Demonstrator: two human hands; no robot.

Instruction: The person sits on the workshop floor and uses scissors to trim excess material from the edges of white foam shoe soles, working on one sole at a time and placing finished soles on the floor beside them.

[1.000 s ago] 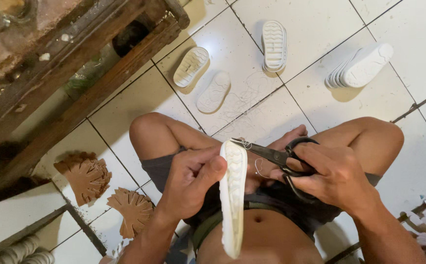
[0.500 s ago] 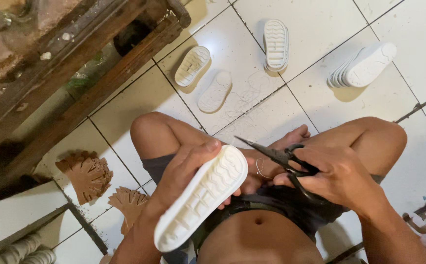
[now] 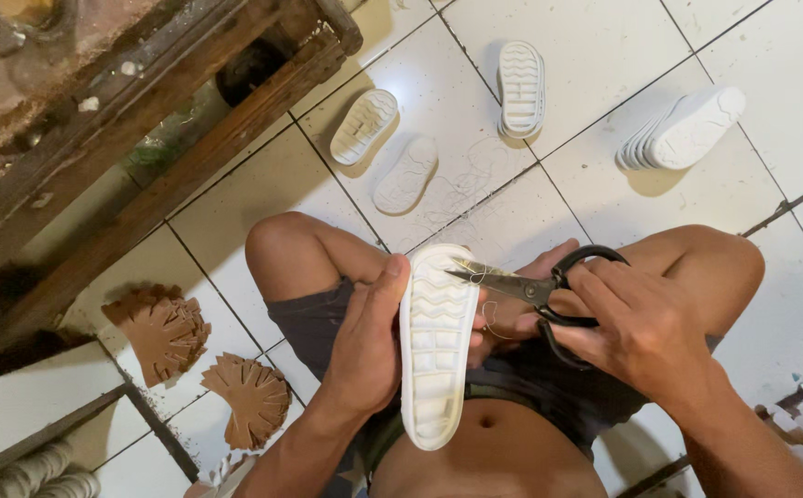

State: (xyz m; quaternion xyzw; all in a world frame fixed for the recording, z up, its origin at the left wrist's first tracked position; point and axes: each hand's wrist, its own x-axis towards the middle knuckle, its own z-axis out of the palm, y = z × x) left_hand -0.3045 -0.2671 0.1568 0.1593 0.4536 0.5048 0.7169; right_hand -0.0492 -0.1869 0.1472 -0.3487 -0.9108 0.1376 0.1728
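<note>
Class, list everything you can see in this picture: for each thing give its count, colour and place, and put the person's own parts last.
Held shoe sole: one, white, tread up, over the lap.
Scissors: one pair, black handles, blades at the held sole's edge.
Loose soles: three, white, on the tiles ahead.
Stacked soles: one pile, white, upper right.
Brown fan-shaped stacks: two, lower left floor.
Wooden frame: one, dark brown, upper left.
Tiled floor: white.
Left hand: grips the held sole.
Right hand: holds the scissors.
</note>
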